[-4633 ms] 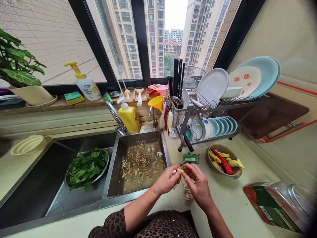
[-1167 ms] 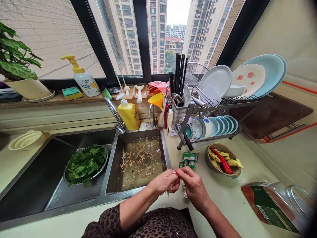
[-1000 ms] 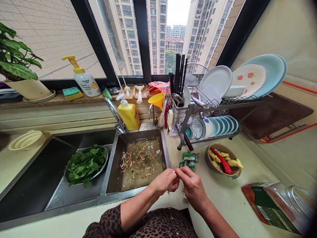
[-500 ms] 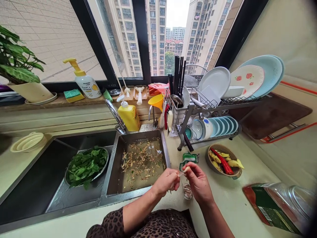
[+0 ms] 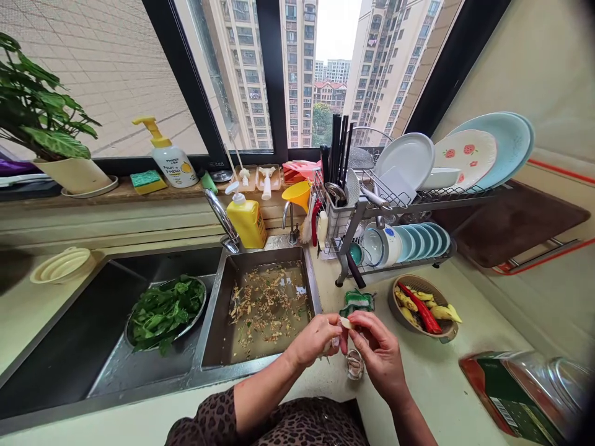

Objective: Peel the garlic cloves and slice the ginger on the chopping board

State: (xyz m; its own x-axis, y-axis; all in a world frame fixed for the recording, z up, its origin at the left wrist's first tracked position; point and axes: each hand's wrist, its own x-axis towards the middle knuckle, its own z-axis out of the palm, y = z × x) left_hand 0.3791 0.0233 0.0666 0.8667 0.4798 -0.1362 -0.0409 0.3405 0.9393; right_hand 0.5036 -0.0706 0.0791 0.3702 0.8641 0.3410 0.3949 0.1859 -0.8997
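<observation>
- Left hand [image 5: 316, 339] and right hand [image 5: 379, 353] narrow, close together, both pinching a pale garlic clove [image 5: 344, 323] between them.
- Small glass [image 5: 354, 365] of cloves stands on the counter [image 5: 432, 384] just below the right hand.
- Green scrubber [image 5: 357, 302] lies just beyond the clove, beside the sink basin [image 5: 312, 285] of murky water and scraps.

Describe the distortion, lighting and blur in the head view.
Head view: wide-angle bowing curves the black window frame, daylight is soft without hard shadows, the lower right corner darkens and blurs over the glass jar, and the left hand and right hand look sharp.
</observation>
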